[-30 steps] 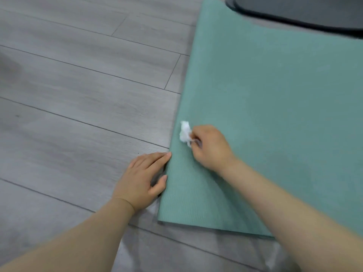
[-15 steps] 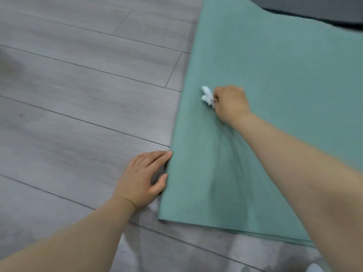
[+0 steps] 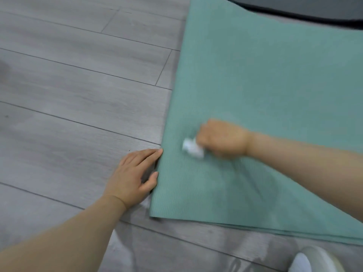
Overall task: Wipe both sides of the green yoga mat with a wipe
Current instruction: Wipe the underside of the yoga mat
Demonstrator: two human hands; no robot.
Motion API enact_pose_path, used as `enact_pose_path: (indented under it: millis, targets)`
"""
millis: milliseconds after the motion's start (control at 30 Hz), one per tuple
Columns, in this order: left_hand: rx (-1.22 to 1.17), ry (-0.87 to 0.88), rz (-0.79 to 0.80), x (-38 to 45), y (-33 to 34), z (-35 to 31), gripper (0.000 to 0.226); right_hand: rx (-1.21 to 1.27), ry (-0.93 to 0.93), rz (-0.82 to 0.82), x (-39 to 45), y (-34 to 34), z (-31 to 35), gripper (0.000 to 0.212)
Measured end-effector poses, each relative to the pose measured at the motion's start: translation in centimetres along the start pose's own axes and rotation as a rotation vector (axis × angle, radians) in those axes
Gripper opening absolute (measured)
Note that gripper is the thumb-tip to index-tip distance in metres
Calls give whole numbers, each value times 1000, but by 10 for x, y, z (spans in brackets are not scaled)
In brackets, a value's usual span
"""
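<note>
The green yoga mat (image 3: pixel 265 79) lies flat on the floor and fills the right half of the view. My right hand (image 3: pixel 222 138) is closed around a small crumpled white wipe (image 3: pixel 191 148) and presses it onto the mat near its left edge; the hand is motion-blurred. My left hand (image 3: pixel 133 173) rests flat on the floor with spread fingers, its fingertips and thumb touching the mat's left edge near the front corner.
Grey wood-plank floor (image 3: pixel 78 85) spreads to the left and in front. A dark mat or object (image 3: pixel 304 10) overlaps the far end of the green mat. A pale rounded shape with something white (image 3: pixel 314 260) shows at the bottom right.
My right hand with the wipe went away from me up the mat, then came back toward me and a little to the right. My left hand stayed at the mat's edge.
</note>
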State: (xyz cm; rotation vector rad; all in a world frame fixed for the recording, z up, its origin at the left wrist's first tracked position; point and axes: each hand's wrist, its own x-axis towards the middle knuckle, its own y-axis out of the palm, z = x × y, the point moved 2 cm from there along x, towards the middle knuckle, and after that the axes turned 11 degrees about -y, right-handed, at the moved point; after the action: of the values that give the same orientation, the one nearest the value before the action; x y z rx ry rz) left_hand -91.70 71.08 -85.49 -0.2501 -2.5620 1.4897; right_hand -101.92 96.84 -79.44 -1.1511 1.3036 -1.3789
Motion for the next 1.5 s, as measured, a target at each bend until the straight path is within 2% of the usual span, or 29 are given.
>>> enact_pose_path:
  millis: [33,100,133,167,200,233,300,400,433,500,533,600,633,733,767,800,867,933,1000,1100,1133,1200,1267,1333,1367,1400,1433,1467,1500]
  targets:
    - [-1,-3,3,0,0,-1,58,-93,254,6,-2,0,-39,5]
    - [3,-4,2,-1,0,-1,58,-105,887,56,-27,0,-90,15]
    - [7,-4,0,-1,0,-2,58,-61,1119,26,-40,3,-98,18]
    - [10,-3,-2,-1,-1,-2,58,-4,1240,-40,-45,5,-96,19]
    - [10,-2,-3,-1,-1,-2,58,46,1240,-123,-44,7,-84,18]
    - [7,0,0,-1,-1,-2,58,79,1148,-165,-41,10,-62,16]
    - [2,-3,0,-1,0,-1,58,173,829,-182,-38,14,3,16]
    - [2,6,-12,0,0,-2,58,312,375,-18,-59,5,112,1]
    - [4,11,-12,0,0,-2,58,302,233,50,-69,2,135,5]
    - [5,8,-15,0,0,-1,58,258,-2,159,-80,0,137,11]
    - [6,6,-15,0,0,-1,58,213,-47,172,-77,1,119,12]
    - [11,3,-11,-1,0,-1,58,94,44,96,-60,5,59,10]
    - [12,2,-10,-1,0,0,58,36,211,28,-53,10,18,9]
    - [10,3,-15,-1,1,0,58,-56,943,-23,-51,11,-82,16]
    - [13,2,-19,-2,1,0,58,-25,1169,-46,-52,11,-96,20]
    - [17,-1,-23,-2,1,-1,58,31,1309,-100,-49,15,-99,23]
    - [13,3,-14,-1,0,-2,58,131,1301,-223,-33,21,-72,20]
    - [4,-3,-6,-1,0,-2,58,212,1082,-250,-26,25,-15,9]
    - [2,1,1,0,-1,-2,59,345,847,-176,-35,14,53,12]
    - [4,4,-2,-2,3,2,59,474,473,38,-62,-7,144,16]
    - [12,4,-1,-2,4,3,59,467,374,113,-71,-8,156,16]
    - [34,-1,-1,-3,5,3,58,348,288,109,-74,-2,125,12]
    - [51,-6,-1,-2,7,5,58,152,439,4,-72,10,46,13]
    - [58,-16,15,-4,7,7,58,-10,833,-81,-81,12,-42,34]
    - [58,-21,21,-4,7,7,58,-34,1097,-107,-92,12,-76,41]
    - [61,-24,21,-5,7,8,58,-3,1335,-138,-100,14,-97,43]
    - [64,-23,18,-4,7,8,58,85,1484,-207,-100,19,-103,40]
    - [64,-18,15,-3,8,7,58,154,1490,-290,-92,24,-98,35]
    - [64,-14,13,-2,8,6,58,181,1397,-291,-82,26,-81,28]
